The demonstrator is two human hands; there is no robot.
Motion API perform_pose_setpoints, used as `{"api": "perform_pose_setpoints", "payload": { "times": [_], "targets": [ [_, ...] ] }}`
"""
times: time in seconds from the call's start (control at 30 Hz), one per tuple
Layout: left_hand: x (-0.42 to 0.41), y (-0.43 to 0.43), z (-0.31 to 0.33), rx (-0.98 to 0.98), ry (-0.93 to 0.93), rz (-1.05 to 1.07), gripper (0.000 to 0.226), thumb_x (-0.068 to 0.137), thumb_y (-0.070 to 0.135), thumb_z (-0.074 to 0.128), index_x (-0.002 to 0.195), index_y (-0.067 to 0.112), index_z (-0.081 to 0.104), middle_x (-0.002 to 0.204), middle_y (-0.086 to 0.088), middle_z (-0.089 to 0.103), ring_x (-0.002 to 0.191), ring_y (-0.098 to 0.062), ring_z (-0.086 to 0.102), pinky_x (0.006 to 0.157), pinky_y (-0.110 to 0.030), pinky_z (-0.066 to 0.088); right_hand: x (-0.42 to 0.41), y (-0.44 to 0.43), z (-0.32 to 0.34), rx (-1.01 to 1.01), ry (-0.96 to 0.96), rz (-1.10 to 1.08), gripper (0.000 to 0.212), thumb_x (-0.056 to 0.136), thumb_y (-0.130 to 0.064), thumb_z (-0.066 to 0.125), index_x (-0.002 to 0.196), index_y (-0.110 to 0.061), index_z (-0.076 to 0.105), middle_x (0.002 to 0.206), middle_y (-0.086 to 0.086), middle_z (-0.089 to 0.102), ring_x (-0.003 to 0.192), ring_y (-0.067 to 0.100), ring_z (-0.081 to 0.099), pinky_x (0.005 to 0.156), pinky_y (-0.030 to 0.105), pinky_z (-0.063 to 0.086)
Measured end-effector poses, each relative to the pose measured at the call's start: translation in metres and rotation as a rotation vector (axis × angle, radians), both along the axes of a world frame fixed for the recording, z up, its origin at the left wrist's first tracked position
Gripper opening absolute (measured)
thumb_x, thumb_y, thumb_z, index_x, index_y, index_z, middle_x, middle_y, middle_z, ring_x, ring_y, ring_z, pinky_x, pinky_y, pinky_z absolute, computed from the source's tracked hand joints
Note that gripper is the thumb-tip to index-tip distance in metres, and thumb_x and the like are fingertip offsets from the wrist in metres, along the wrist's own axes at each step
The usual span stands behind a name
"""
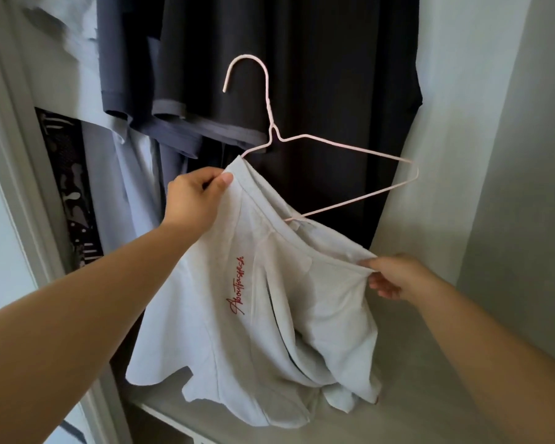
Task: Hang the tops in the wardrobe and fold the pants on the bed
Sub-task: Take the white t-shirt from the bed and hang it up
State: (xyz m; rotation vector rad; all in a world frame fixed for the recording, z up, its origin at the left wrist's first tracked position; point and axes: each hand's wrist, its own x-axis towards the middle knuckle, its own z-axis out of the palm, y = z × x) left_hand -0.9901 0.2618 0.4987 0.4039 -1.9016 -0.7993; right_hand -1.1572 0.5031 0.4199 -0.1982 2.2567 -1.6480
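A light grey top with red script lettering hangs partly on a pale pink wire hanger in front of the open wardrobe. The hanger's left arm is inside the top's neck; its right arm and hook stick out bare. My left hand pinches the top's upper edge together with the hanger's left end. My right hand pinches the top's fabric at its right side, below the hanger.
Dark tops and a blue-grey top hang in the wardrobe behind the hanger. A pale garment hangs at left. The wardrobe's white side wall stands at right, a white shelf lies below, and the door frame runs down the left.
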Motion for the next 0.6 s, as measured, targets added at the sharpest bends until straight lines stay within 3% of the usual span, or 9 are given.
{"api": "perform_pose_setpoints", "payload": {
  "times": [0.1, 0.2, 0.23, 0.3, 0.37, 0.5, 0.6],
  "targets": [
    [-0.003, 0.0, -0.003, -0.013, -0.003, -0.026, 0.013, 0.094, 0.029, 0.055, 0.088, 0.027, 0.066, 0.077, 0.02, 0.06, 0.071, 0.006, 0.055, 0.059, 0.002, 0.037, -0.003, 0.0, 0.006, -0.353, -0.278, -0.008, 0.014, 0.093, -0.009, 0.054, 0.079, -0.007, 0.052, 0.076, 0.01, 0.055, 0.066, 0.017, 0.053, 0.039, 0.021, 0.05],
    [-0.003, 0.002, -0.005, -0.049, -0.007, -0.033, 0.013, 0.095, 0.027, 0.053, 0.09, 0.027, 0.065, 0.08, 0.021, 0.06, 0.074, 0.007, 0.054, 0.061, 0.003, 0.036, -0.004, -0.002, 0.018, -0.664, -0.442, -0.043, 0.021, 0.098, -0.004, 0.04, 0.079, -0.004, 0.049, 0.079, 0.01, 0.055, 0.07, 0.02, 0.052, 0.074, 0.029, 0.054],
    [-0.003, 0.001, -0.007, -0.06, -0.004, -0.033, 0.013, 0.096, 0.026, 0.053, 0.09, 0.026, 0.065, 0.08, 0.021, 0.059, 0.074, 0.008, 0.054, 0.061, 0.004, 0.036, -0.006, -0.001, 0.023, -0.716, -0.452, -0.046, 0.024, 0.099, -0.002, 0.035, 0.08, -0.002, 0.049, 0.079, 0.01, 0.056, 0.07, 0.021, 0.054, 0.077, 0.03, 0.052],
    [-0.003, -0.003, -0.011, -0.07, -0.007, -0.032, 0.013, 0.095, 0.024, 0.053, 0.091, 0.024, 0.065, 0.081, 0.02, 0.059, 0.073, 0.008, 0.053, 0.062, 0.003, 0.036, -0.01, 0.001, 0.033, -0.699, -0.416, -0.034, 0.027, 0.097, -0.003, 0.032, 0.08, 0.0, 0.053, 0.071, 0.014, 0.062, 0.062, 0.024, 0.061, 0.057, 0.029, 0.054],
    [-0.003, -0.009, -0.016, -0.092, -0.016, -0.031, 0.013, 0.095, 0.024, 0.055, 0.093, 0.021, 0.067, 0.081, 0.019, 0.059, 0.073, 0.008, 0.053, 0.064, 0.002, 0.037, -0.017, 0.005, 0.04, -0.582, -0.348, -0.038, 0.026, 0.095, -0.012, 0.041, 0.077, -0.003, 0.058, 0.054, 0.012, 0.065, 0.044, 0.022, 0.063, 0.039, 0.028, 0.05],
    [0.002, -0.024, -0.022, -0.264, -0.045, 0.041, 0.019, 0.095, 0.025, 0.056, 0.101, 0.015, 0.07, 0.082, 0.011, 0.058, 0.077, -0.006, 0.054, 0.068, -0.012, 0.04, -0.029, 0.017, 0.052, -0.443, -0.274, -0.042, 0.023, 0.091, -0.014, 0.05, 0.076, -0.001, 0.061, 0.05, 0.01, 0.064, 0.038, 0.018, 0.062, 0.038, 0.028, 0.05],
    [0.007, -0.03, -0.022, -0.492, -0.052, 0.108, 0.024, 0.094, 0.029, 0.055, 0.1, 0.012, 0.071, 0.081, 0.006, 0.056, 0.075, -0.013, 0.051, 0.059, -0.025, 0.035, -0.03, 0.026, 0.059, -0.396, -0.267, -0.06, 0.016, 0.09, -0.006, 0.046, 0.083, 0.001, 0.059, 0.061, 0.015, 0.066, 0.043, 0.023, 0.064, 0.041, 0.033, 0.052]
  ]
}}
